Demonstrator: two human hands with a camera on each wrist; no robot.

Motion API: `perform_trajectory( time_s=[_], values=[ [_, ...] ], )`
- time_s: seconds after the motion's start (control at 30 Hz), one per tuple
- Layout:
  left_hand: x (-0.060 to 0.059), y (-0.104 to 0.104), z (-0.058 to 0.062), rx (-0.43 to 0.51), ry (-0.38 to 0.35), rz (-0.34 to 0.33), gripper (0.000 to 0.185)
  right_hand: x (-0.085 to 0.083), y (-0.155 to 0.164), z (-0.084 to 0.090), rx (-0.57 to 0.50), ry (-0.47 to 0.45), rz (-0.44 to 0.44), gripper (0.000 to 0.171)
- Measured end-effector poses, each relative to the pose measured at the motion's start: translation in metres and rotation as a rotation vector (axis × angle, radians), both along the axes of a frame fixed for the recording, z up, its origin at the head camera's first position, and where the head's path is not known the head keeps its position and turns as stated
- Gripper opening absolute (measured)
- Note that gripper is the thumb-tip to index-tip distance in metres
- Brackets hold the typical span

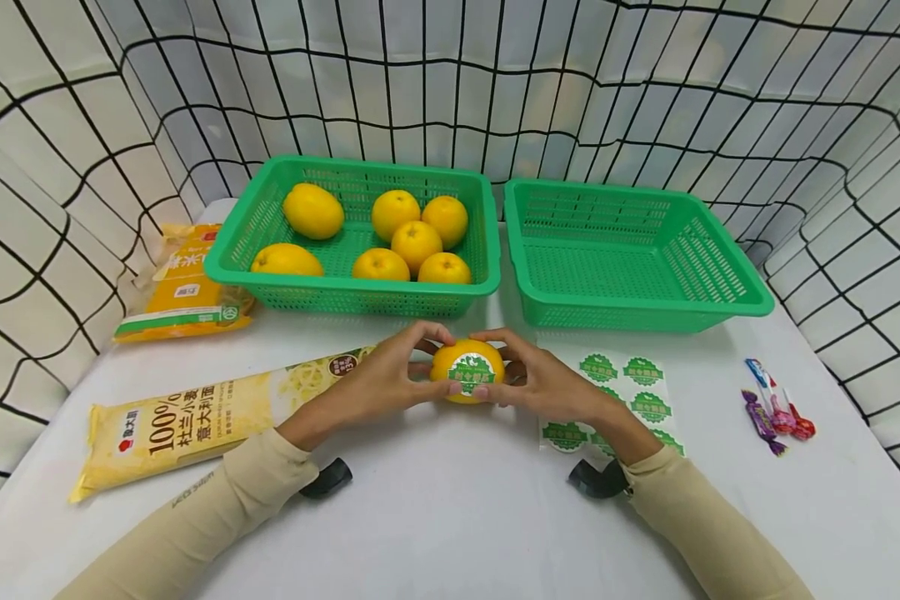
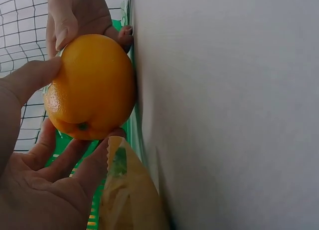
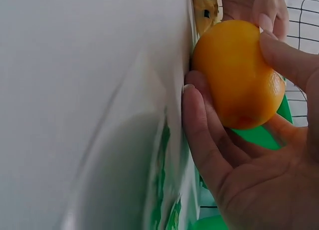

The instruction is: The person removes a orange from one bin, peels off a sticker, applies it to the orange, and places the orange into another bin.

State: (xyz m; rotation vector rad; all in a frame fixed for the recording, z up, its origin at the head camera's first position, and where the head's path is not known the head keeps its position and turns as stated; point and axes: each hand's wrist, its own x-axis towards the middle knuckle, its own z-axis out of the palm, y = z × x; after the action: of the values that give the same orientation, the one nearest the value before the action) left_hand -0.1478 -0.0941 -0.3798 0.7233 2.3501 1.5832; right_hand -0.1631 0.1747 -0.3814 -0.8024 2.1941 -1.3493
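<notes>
In the head view an orange (image 1: 468, 347) sits at the middle of the white table, a round green-and-white sticker (image 1: 471, 372) on its near face. From the left, my left hand (image 1: 375, 379) grips it with curled fingers, the thumb at the sticker's left edge. My right hand (image 1: 551, 385) holds the opposite side, its thumb by the sticker's lower right. Both wrist views show the orange (image 2: 94, 85) between the two hands; the sticker's face is turned away there. Beneath the right forearm lies a sheet of similar stickers (image 1: 651, 407), partly covered.
A green basket (image 1: 360, 298) with several oranges stands at the back left, beside a second green basket (image 1: 645, 313). A yellow pasta packet (image 1: 195, 421) lies under the left forearm. Behind it is an orange food bag (image 1: 187, 287). Wrapped candies (image 1: 761, 421) lie far right. Black netting surrounds the table.
</notes>
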Motion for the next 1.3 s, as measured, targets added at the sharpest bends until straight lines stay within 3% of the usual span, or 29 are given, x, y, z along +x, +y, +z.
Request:
perform_trajectory(
  time_s=[0.23, 0.37, 0.5, 0.7, 0.87, 1.03, 1.2, 1.3],
  values=[
    [0.001, -0.002, 0.001, -0.007, 0.027, -0.023, 0.053, 0.002, 0.001, 0.011, 0.130, 0.144, -0.036, 0.069],
    [0.002, -0.002, 0.003, -0.001, 0.000, -0.020, 0.048, 0.005, -0.004, 0.015, 0.130, 0.233, -0.074, 0.065],
    [0.005, 0.004, 0.004, -0.008, -0.008, 0.057, 0.037, 0.011, -0.012, 0.009, 0.111, 0.311, -0.117, 0.066],
    [0.017, 0.016, -0.006, -0.043, -0.017, 0.180, 0.033, 0.027, -0.019, -0.003, 0.195, 0.459, -0.174, 0.066],
    [0.013, 0.014, 0.001, -0.044, 0.006, 0.229, 0.032, 0.022, -0.025, 0.005, 0.247, 0.533, -0.179, 0.065],
    [0.008, 0.011, 0.011, -0.052, 0.006, 0.240, 0.033, 0.015, -0.030, 0.018, 0.307, 0.534, -0.189, 0.066],
    [0.009, 0.010, 0.013, -0.077, 0.014, 0.219, 0.027, 0.013, -0.032, 0.020, 0.289, 0.425, -0.196, 0.062],
    [0.013, 0.009, 0.015, -0.092, 0.064, 0.185, 0.022, 0.015, -0.032, 0.016, 0.281, 0.390, -0.188, 0.061]
  ],
)
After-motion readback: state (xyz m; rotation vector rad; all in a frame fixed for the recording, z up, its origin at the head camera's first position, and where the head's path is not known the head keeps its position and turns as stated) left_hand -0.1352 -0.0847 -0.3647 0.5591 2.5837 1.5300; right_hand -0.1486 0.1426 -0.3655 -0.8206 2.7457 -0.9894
